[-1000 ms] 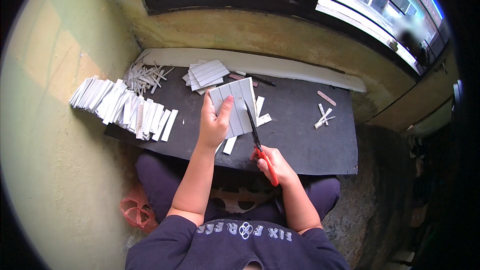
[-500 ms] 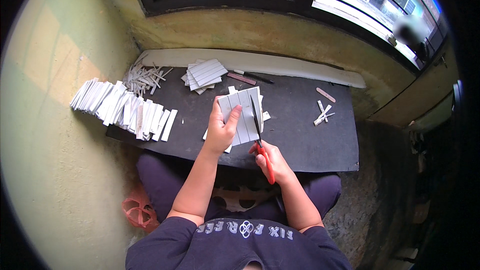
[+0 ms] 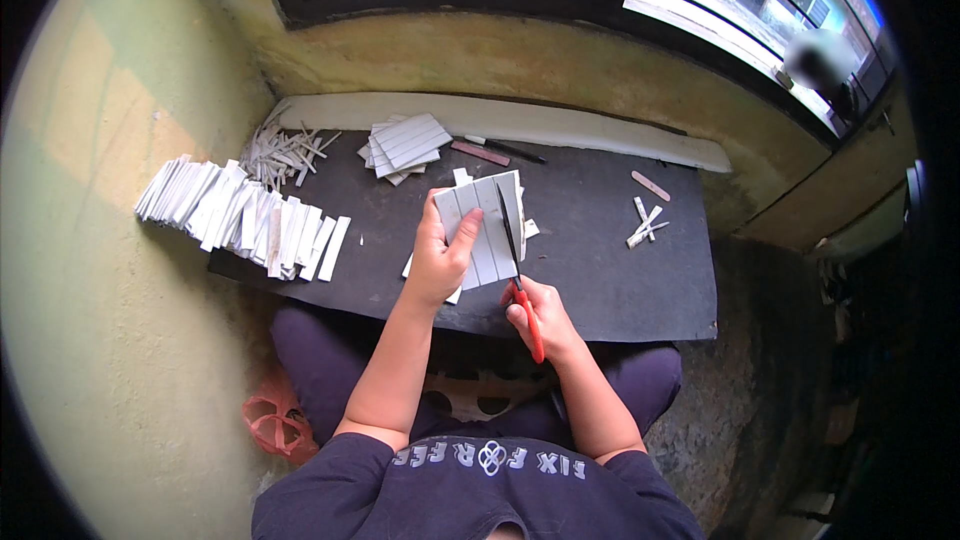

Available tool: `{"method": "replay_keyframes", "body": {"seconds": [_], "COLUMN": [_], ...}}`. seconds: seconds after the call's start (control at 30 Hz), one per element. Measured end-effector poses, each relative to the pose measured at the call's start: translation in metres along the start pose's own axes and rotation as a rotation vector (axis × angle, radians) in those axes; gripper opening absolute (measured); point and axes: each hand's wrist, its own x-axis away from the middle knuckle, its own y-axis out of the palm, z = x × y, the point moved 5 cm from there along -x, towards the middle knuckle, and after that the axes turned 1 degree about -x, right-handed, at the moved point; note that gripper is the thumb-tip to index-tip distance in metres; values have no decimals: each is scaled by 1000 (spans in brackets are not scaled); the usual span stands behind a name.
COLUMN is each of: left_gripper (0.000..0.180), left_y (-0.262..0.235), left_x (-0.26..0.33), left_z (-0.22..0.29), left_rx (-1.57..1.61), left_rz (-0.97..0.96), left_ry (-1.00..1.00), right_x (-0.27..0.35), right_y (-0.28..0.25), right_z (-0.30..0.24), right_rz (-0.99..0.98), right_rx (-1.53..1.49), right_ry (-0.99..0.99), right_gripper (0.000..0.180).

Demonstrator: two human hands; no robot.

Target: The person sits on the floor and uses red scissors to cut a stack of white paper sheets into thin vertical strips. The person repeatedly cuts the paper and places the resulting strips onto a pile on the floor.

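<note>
In my left hand (image 3: 440, 258) is a white card sheet (image 3: 476, 232) with dark parallel lines. The thumb presses on its face and the fingers go behind it. My right hand (image 3: 543, 314) is wrapped around the red handles of a pair of scissors (image 3: 530, 328). Their dark blades lie lengthwise along the sheet's right side, beside a narrow strip at that edge. Below and behind the sheet, white pieces stick out on the black tabletop (image 3: 610, 280), mostly hidden by the sheet and my left hand.
A long row of white strips (image 3: 235, 205) lies at the left, with thin offcuts (image 3: 285, 155) behind. Lined sheets (image 3: 408, 146) are stacked at the back near a dark pen (image 3: 512, 149). Small strips (image 3: 645, 225) rest at right. A red plastic bag (image 3: 278, 422) is by my leg.
Both hands, the sheet and the scissors keep nearly the same positions. The red handles have shifted very slightly to the left.
</note>
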Motion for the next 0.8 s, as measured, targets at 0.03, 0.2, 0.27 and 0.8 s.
{"method": "replay_keyframes", "body": {"seconds": [0.03, 0.2, 0.27, 0.8], "left_gripper": [20, 19, 19, 22], "left_y": [-1, -1, -2, -5], "left_x": [0, -1, -1, -3], "left_z": [0, -1, -3, -4], "left_rx": [1, -25, -12, -2], "left_rz": [-2, 3, 5, 23], "left_ry": [2, 11, 7, 4], "right_x": [-1, -2, -2, -8], "right_y": [1, 2, 2, 3], "right_z": [2, 7, 8, 13], "right_rz": [7, 43, 48, 128], "right_rx": [10, 27, 26, 63], "right_ry": [-20, -60, -67, -65], "right_gripper": [57, 62, 62, 49]}}
